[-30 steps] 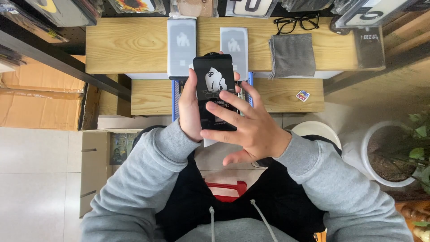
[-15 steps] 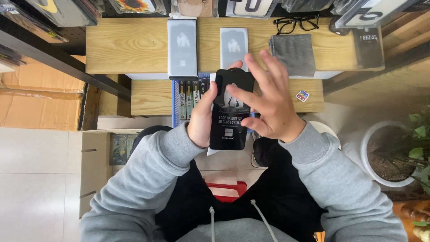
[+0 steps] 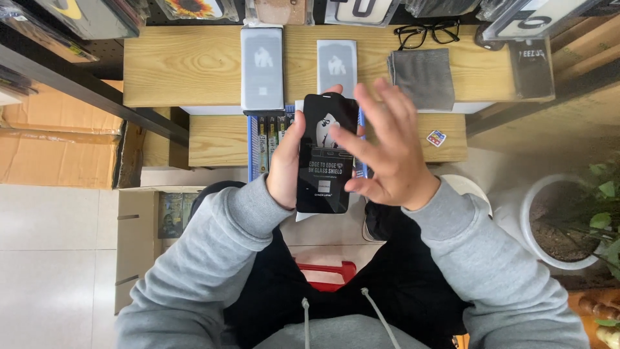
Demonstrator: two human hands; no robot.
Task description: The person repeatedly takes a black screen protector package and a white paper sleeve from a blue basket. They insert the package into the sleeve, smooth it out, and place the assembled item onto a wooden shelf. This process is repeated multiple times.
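Centre frame: left hand [image 3: 284,169] grips one flat black rectangular glass panel [image 3: 326,155]; right hand [image 3: 387,158] spread, fingertips seemingly touching it. Two grey rectangular packets [image 3: 261,70] on the wooden shelf [image 3: 181,64] above.

Grey hoodie sleeves [image 3: 213,258], ribbed cuffs, white drawstrings [image 3: 378,317], black trousers [image 3: 271,304]

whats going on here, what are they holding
A seated person holds a black phone-shaped pack upright in the left hand. The right hand is open, fingers spread across the pack's front. Beyond, on the wooden shelf, lie two grey packs, a grey cloth and glasses.
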